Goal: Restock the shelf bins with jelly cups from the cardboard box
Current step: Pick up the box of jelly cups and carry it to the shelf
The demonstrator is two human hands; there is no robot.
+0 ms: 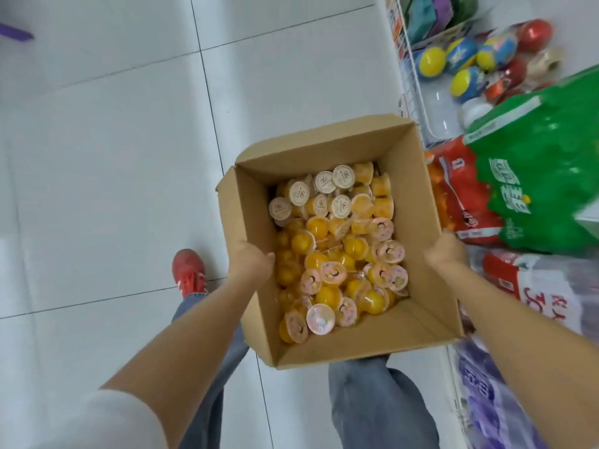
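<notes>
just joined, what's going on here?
A person holds an open brown cardboard box by its sides: left hand gripping the left wall, right hand the right wall. It holds many small yellow jelly cups. The white wire shelf bin stands to the right; neither hand holds a cup.

A white tiled floor [113, 157] with dark grout lines fills the left and middle. Near its far left corner lies a purple object [16, 33], too blurred to identify. A red shoe [189, 270] stands on the tiles. Along the floor's right edge sit shiny eggs [431, 61] in yellow, blue and red, a green bag [544, 163] overlapping a red bag [466, 196], and, nearer, what may be purple packets [492, 393].
</notes>
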